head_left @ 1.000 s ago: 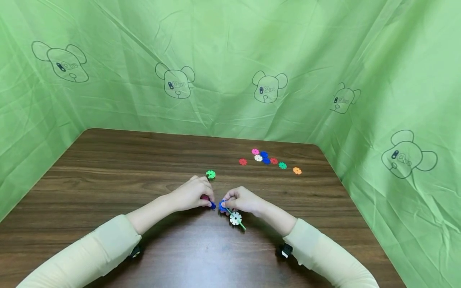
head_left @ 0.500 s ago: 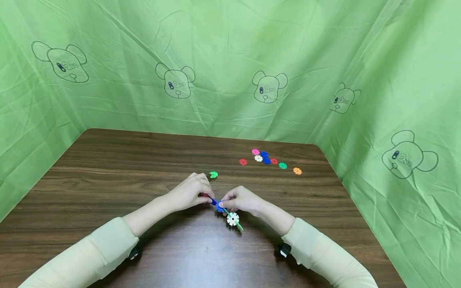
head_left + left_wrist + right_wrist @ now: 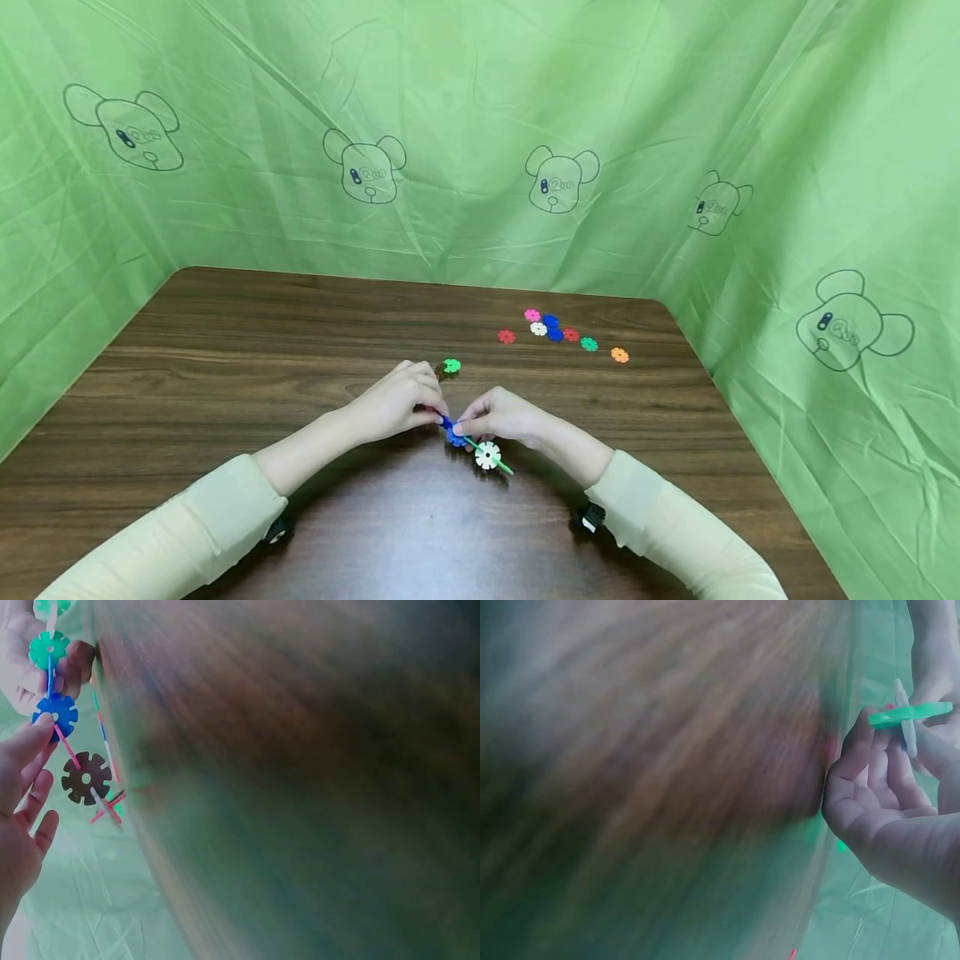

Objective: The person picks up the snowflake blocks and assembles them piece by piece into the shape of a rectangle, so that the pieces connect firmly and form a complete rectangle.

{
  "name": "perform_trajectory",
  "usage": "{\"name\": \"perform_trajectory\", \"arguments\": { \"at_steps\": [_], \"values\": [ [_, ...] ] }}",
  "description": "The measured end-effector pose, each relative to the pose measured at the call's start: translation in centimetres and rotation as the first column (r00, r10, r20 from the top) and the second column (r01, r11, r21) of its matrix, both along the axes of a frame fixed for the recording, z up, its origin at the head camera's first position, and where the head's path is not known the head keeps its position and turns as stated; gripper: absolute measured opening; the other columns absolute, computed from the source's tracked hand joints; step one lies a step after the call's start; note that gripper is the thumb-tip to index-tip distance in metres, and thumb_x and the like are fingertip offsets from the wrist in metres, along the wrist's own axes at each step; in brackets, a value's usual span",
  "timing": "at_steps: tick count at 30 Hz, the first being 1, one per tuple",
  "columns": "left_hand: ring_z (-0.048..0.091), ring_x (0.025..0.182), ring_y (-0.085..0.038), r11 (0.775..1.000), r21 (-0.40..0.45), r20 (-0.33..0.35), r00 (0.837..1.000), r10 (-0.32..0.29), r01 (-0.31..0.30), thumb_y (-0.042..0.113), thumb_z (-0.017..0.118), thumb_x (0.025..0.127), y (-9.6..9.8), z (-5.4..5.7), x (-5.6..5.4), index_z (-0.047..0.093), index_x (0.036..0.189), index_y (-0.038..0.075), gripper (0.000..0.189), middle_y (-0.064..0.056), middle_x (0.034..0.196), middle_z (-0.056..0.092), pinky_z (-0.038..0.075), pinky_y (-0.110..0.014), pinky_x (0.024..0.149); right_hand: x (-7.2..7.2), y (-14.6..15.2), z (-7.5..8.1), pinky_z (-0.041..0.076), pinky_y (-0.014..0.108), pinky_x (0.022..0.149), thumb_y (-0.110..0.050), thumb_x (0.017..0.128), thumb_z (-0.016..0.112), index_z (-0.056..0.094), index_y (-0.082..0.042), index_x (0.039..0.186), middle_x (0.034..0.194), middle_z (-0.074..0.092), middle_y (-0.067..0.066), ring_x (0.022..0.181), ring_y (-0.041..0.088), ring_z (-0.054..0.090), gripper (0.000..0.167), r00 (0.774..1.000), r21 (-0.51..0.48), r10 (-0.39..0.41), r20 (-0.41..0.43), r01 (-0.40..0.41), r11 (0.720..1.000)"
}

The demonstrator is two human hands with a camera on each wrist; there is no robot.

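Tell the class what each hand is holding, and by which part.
The left hand pinches a blue disc at one side; the right hand pinches the adjoining blue disc by its upper part, as the head view shows.

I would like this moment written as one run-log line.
left hand: pinches first blue disc; right hand: pinches second blue disc; contact: edges meet, seating unclear; orange disc: loose, far right

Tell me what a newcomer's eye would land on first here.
Probably the bright green cloth marked with animal heads, behind and beside the table. Next, the left hand and right hand holding a chain of slotted discs, just below the head view's centre. Then the loose coloured discs lying toward the table's far right.
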State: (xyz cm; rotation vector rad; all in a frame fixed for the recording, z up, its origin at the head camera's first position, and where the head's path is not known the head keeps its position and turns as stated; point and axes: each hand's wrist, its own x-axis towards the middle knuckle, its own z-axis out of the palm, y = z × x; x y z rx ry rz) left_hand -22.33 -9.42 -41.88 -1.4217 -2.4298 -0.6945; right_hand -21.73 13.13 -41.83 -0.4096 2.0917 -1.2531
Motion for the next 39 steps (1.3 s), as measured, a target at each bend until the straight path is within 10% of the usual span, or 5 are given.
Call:
{"name": "perform_trajectory", "arguments": {
  "at_steps": [12, 17, 24, 33, 39],
  "values": [
    [0.048, 0.087, -0.006, 0.998, 0.028, -0.015, 0.999, -0.050, 0.050, 0.020, 0.078, 0.076, -0.1, 0.1, 0.0, 0.074, 0.083, 0.025, 0.009, 0.017, 0.080, 0.063, 0.036, -0.028, 0.075, 0.5, -0.2, 1.1, 0.049, 0.021, 0.061, -0.011, 0.080, 0.075, 0.067, 0.002, 0.093, 0.076, 0.070, 0.007, 0.067, 0.008, 0.061, 0.020, 0.991, -0.090, -0.087, -0.105, 0.078, 0.993],
    [0.048, 0.086, -0.006, 0.999, 0.039, 0.023, 1.000, -0.020, 0.019, 0.019, 0.079, 0.076, -0.2, 0.1, 0.1, 0.075, 0.083, 0.024, 0.010, 0.016, 0.080, 0.063, 0.036, -0.029, 0.076, 0.6, -0.3, 1.2, 0.050, 0.021, 0.062, -0.007, 0.081, 0.073, 0.069, 0.003, 0.094, 0.086, 0.071, 0.018, 0.070, 0.008, 0.063, 0.016, 0.956, -0.095, -0.050, -0.289, 0.023, 0.995],
    [0.046, 0.084, -0.004, 0.997, 0.021, 0.084, 0.994, 0.073, -0.075, 0.021, 0.078, 0.078, -0.5, -0.2, 0.0, 0.075, 0.083, 0.025, 0.007, 0.017, 0.079, 0.063, 0.035, -0.029, 0.074, 0.2, 0.3, -0.1, 0.053, 0.025, 0.073, -0.015, 0.079, 0.077, 0.069, -0.012, 0.110, 0.100, 0.072, 0.003, 0.086, 0.009, 0.065, 0.032, 0.930, -0.046, 0.029, -0.367, -0.050, 0.998],
    [0.048, 0.079, -0.004, 0.993, 0.044, 0.073, 0.991, 0.109, -0.113, 0.018, 0.078, 0.077, -0.7, -0.2, 0.0, 0.075, 0.080, 0.022, 0.006, 0.016, 0.076, 0.061, 0.037, -0.030, 0.074, 0.4, 0.1, 0.5, 0.054, 0.027, 0.072, -0.007, 0.084, 0.070, 0.068, -0.005, 0.101, 0.088, 0.071, 0.004, 0.080, 0.011, 0.066, 0.017, 0.780, 0.053, 0.060, -0.623, -0.035, 0.998],
    [0.047, 0.075, -0.004, 0.992, 0.005, 0.113, 0.986, 0.124, -0.126, 0.020, 0.078, 0.077, -1.0, -0.2, 0.1, 0.075, 0.079, 0.023, 0.005, 0.018, 0.073, 0.060, 0.035, -0.028, 0.072, 1.6, 1.4, 0.8, 0.051, 0.028, 0.068, -0.029, 0.082, 0.074, 0.065, -0.011, 0.093, 0.087, 0.065, 0.000, 0.077, 0.016, 0.060, 0.023, 0.646, 0.250, 0.259, -0.718, -0.108, 0.962]
  ]
}}
